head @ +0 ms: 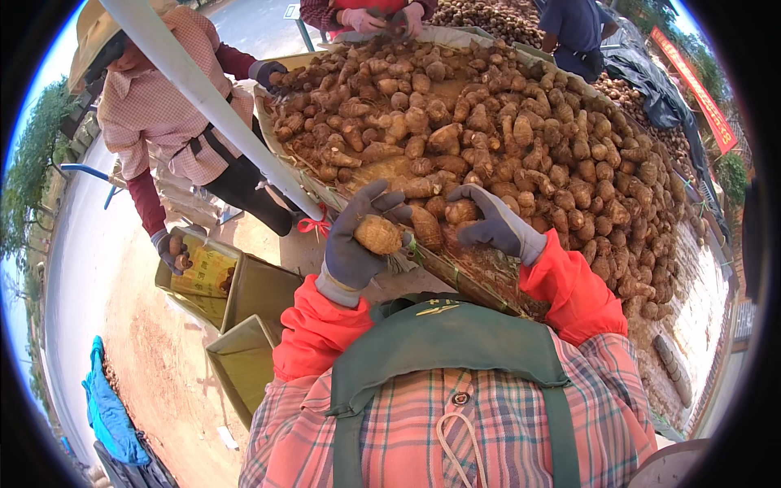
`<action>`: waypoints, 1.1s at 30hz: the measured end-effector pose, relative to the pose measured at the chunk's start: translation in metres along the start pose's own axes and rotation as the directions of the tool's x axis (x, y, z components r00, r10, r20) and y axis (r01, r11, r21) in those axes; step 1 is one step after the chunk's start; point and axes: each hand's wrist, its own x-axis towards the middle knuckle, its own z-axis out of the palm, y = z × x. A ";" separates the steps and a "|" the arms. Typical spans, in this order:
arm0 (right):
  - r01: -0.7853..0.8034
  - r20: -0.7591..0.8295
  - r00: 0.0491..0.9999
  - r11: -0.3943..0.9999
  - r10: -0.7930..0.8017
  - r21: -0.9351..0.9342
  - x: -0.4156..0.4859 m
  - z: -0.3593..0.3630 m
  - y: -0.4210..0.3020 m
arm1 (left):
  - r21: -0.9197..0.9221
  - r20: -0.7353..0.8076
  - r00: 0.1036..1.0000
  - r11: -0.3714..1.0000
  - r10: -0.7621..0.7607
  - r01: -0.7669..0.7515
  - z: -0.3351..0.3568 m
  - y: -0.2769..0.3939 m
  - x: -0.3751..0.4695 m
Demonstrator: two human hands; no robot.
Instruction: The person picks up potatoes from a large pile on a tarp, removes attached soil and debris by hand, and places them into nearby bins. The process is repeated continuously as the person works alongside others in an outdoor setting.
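Note:
My left hand [360,244], in a grey work glove, holds a brown taro corm [378,235] over the near edge of a large sorting table. Gloved alike, my right hand [497,222] has thumb and fingers around another taro corm [461,211] at the near side of the heap. Between the hands, a longer corm [426,229] lies by the table's edge. A wide heap of taro corms [537,140] with dry roots and soil covers much of the table.
A white pole [213,104] slants up at the left, a red ribbon [314,226] at its foot. Left of me stand open square bins [259,293]. A co-worker [177,104] holds small corms over one bin; others stand across the table. A cylindrical object [673,369] lies at right.

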 end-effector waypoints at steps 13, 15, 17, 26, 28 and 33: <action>0.879 0.402 0.477 0.416 -0.781 -0.235 0.039 0.134 -0.058 | -0.568 0.309 0.901 0.819 0.305 -0.083 -0.037 -0.028 -0.090; 0.873 0.456 0.488 0.410 -0.745 -0.264 0.047 0.137 -0.047 | -0.517 -0.054 0.971 0.825 0.233 -0.227 -0.048 -0.030 -0.124; 0.803 0.518 0.574 0.313 -0.634 -0.507 0.053 0.132 -0.037 | -0.570 -0.098 0.967 0.783 0.237 -0.249 -0.063 -0.022 -0.148; 0.752 0.683 0.651 0.399 -0.331 -0.524 0.056 0.127 -0.016 | -0.476 -0.457 0.875 0.788 0.156 -0.389 -0.114 -0.051 -0.203; 0.742 0.681 0.661 0.409 -0.315 -0.531 0.057 0.128 -0.018 | -0.532 -0.414 0.905 0.779 0.102 -0.331 -0.126 -0.065 -0.193; 0.750 0.654 0.655 0.436 -0.379 -0.498 0.060 0.129 -0.020 | -0.538 -0.357 0.921 0.772 0.157 -0.340 -0.144 -0.065 -0.174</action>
